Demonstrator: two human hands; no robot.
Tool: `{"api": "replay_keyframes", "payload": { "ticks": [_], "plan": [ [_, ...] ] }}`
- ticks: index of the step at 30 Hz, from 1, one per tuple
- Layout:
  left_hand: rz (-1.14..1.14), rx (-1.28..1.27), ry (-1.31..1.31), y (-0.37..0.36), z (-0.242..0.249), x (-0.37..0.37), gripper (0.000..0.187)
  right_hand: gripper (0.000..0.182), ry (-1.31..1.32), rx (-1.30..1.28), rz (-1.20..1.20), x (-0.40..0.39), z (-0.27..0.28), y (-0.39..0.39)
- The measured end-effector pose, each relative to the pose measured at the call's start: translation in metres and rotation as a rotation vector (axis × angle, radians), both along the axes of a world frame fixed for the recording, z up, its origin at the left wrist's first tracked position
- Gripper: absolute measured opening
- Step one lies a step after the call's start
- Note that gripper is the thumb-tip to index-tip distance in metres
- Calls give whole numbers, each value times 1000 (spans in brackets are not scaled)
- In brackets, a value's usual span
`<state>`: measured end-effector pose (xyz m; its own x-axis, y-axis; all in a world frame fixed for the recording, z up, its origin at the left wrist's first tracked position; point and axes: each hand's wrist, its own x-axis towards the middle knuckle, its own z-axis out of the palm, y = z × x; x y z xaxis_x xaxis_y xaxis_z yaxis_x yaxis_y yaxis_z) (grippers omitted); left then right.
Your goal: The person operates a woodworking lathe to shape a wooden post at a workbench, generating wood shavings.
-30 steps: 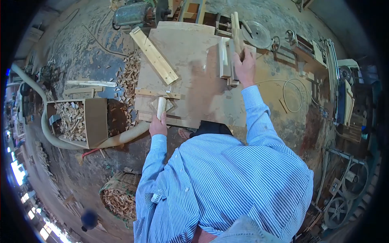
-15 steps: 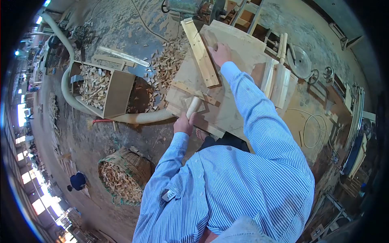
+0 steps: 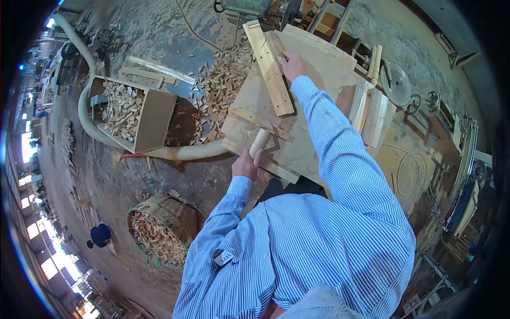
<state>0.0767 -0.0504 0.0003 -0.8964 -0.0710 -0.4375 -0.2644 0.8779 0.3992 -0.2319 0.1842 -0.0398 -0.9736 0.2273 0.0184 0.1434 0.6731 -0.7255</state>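
My left hand (image 3: pixel 245 164) is wrapped round the lower end of a pale wooden cylinder (image 3: pixel 259 142) at the near edge of the worktable (image 3: pixel 319 69). A flat wooden strip (image 3: pixel 260 122) lies just beyond the cylinder. My right hand (image 3: pixel 292 66) is at the right side of a long wooden board with holes (image 3: pixel 270 72), its fingers bent against a narrow wood piece (image 3: pixel 274 42) beside that board. The fingertips are partly hidden. Further right on the table lie several light wood blocks (image 3: pixel 375 118).
A box of wood offcuts (image 3: pixel 154 122) and a ribbed hose (image 3: pixel 196 151) are at the left. A woven basket (image 3: pixel 180 212) of offcuts stands lower left. Triangular scraps (image 3: pixel 223 80) cover the floor beyond the table. A person (image 3: pixel 101 234) is far left.
My right hand has moved slightly up along the board, and the narrow wood piece at its fingers now shows more. My left hand keeps its hold on the cylinder. The view has shifted slightly.
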Motion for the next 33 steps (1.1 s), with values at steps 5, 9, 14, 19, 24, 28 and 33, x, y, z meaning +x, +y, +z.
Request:
{"api": "replay_keyframes", "payload": {
  "ticks": [5, 9, 14, 19, 24, 28, 33],
  "plan": [
    [-15, 3, 12, 5, -3, -6, 63, 41, -24, 23, 24, -9, -5, 8],
    [-15, -4, -4, 10, -8, -13, 66, 39, -1, -5, 13, -15, -3, 15],
    [-17, 8, -12, 23, -7, -34, 67, 38, -9, -4, 32, -37, -2, 28],
    [-20, -4, -8, 48, -6, -65, 67, 37, -40, -22, 37, -70, -2, 52],
    [-23, -10, 9, 68, -11, -96, 64, 41, 39, 19, 1, -104, -14, 72],
    [-23, -17, 2, 83, -11, -117, 65, 37, 29, -24, 24, -120, -3, 88],
    [-31, -9, 72, 96, -16, -135, 66, 37, 38, -48, -16, -140, -4, 99]
  ]
}}
